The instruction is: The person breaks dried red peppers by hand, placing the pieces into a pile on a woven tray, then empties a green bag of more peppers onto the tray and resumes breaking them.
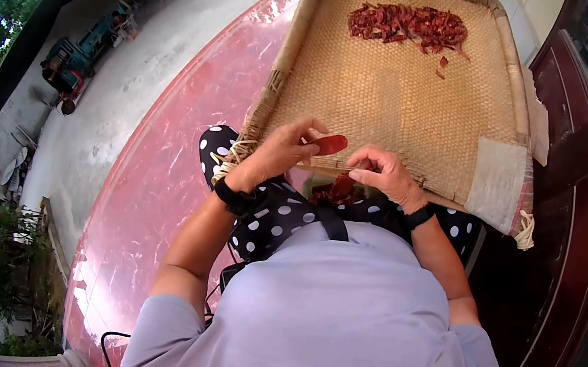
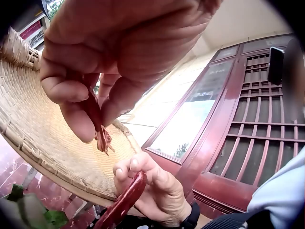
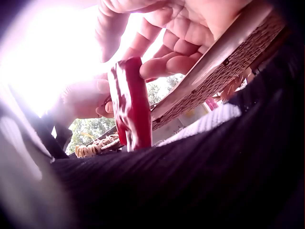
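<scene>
My left hand (image 1: 284,147) pinches a piece of dried red chili pepper (image 1: 329,144) above the near edge of the tray. In the left wrist view, the lower end of this chili piece (image 2: 102,138) is frayed. My right hand (image 1: 384,175) is beside it, fingers bent, holding a longer, glossy red chili pepper (image 3: 131,102) by its upper end. That chili hangs downward in the right wrist view. Farther off, a heap of red chili pieces (image 1: 411,27) lies at the far end of the shallow woven tray (image 1: 369,95).
The tray's near edge is over the polka-dot trousers (image 1: 272,222). More dark red chilies (image 1: 327,193) show in the lap below the hands. A grey cloth patch (image 1: 497,177) covers the tray's near right corner. Dark red doors (image 1: 568,250) stand at the right, pink flooring (image 1: 155,185) at the left.
</scene>
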Tool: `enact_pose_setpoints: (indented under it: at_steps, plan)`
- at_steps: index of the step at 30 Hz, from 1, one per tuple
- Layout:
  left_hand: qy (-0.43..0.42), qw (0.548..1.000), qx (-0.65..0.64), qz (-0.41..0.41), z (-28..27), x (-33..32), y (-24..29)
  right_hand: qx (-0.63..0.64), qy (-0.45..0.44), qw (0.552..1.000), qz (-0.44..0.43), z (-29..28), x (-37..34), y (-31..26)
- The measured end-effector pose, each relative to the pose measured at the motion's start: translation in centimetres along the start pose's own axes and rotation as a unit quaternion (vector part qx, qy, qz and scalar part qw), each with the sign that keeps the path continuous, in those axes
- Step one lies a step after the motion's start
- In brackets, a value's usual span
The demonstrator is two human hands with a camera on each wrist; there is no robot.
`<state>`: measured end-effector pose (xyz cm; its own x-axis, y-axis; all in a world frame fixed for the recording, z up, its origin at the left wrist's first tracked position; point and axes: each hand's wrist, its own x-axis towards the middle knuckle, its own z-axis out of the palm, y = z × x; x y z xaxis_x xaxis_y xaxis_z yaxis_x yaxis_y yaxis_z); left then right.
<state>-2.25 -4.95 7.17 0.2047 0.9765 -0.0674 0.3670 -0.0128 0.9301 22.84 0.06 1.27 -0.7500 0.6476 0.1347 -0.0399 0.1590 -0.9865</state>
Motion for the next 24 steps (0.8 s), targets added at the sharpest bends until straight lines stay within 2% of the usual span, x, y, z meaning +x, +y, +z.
enact_pose_setpoints:
  at_steps: [1, 3, 6, 10, 13, 17, 18, 21, 24]
  plan:
    - [0.0, 1.0, 0.01, 0.005, 0.1, 0.0, -0.2, 0.053, -0.002, 0.998, 0.02, 0.0, 0.0, 0.1]
    - [0.0, 0.999, 0.029, 0.015, 0.3, -0.1, -0.3, 0.058, 0.031, 0.998, 0.01, 0.0, 0.2, 0.6]
    - [-0.064, 0.996, 0.05, -0.035, 0.4, -0.8, 1.2, 0.053, 0.075, 0.996, 0.008, 0.1, 0.3, 0.4]
    - [-0.071, 0.996, -0.022, -0.05, 1.6, -1.5, 1.9, -0.051, 0.07, 0.996, 0.037, 0.0, 0.3, 0.3]
    - [-0.054, 0.997, -0.047, -0.023, 2.2, -1.2, 1.5, 0.028, 0.062, 0.998, -0.006, 0.4, 0.7, 0.8]
    - [-0.073, 0.989, -0.124, -0.034, 2.3, -1.1, 2.4, 0.08, 0.068, 0.994, 0.019, -0.1, 0.5, 0.3]
    - [-0.081, 0.988, -0.127, -0.022, 2.2, -1.1, 2.0, 0.058, 0.067, 0.996, -0.005, -0.3, 0.4, 0.4]
    - [-0.119, 0.992, 0.01, 0.05, 2.0, -0.9, -0.1, 0.134, 0.063, 0.989, 0.02, -0.3, 0.0, 0.2]
    - [-0.101, 0.987, 0.113, 0.05, 2.8, -1.7, -0.6, 0.125, 0.083, 0.989, 0.005, -0.5, 0.3, 1.0]
